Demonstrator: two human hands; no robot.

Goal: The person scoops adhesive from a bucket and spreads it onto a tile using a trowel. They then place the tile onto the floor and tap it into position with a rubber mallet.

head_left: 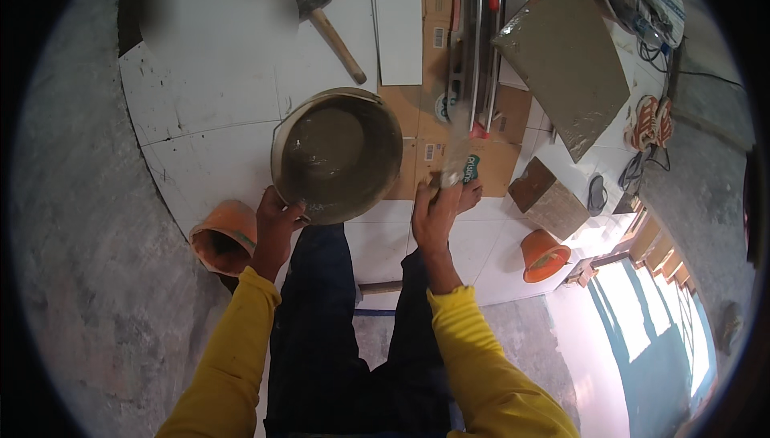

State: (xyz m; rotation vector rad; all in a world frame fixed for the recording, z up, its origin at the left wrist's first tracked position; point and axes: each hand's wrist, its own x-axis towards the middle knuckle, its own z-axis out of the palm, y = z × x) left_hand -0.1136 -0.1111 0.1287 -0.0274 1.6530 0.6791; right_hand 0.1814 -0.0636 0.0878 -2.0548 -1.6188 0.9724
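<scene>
My left hand [280,225] is closed on the near-left rim of a bucket [285,129], which is tipped so its inside faces me. Wet grey mortar [330,149] coats the bottom and walls inside it. To the right, my right hand [437,217] is closed round a tool that looks like a trowel [458,153]. Its pale blade points away from me and is smeared by motion; the fingers mostly hide its handle. The trowel is apart from the bucket, above flattened cardboard [501,167].
A rubber mallet [338,43] lies beyond the bucket. A metal-railed tile cutter [480,45] and a white tile [399,21] rest on the cardboard. At right are a mortar-covered slab [565,61], a box [553,201] and an orange bucket [543,257]. Another orange bucket [228,233] is left.
</scene>
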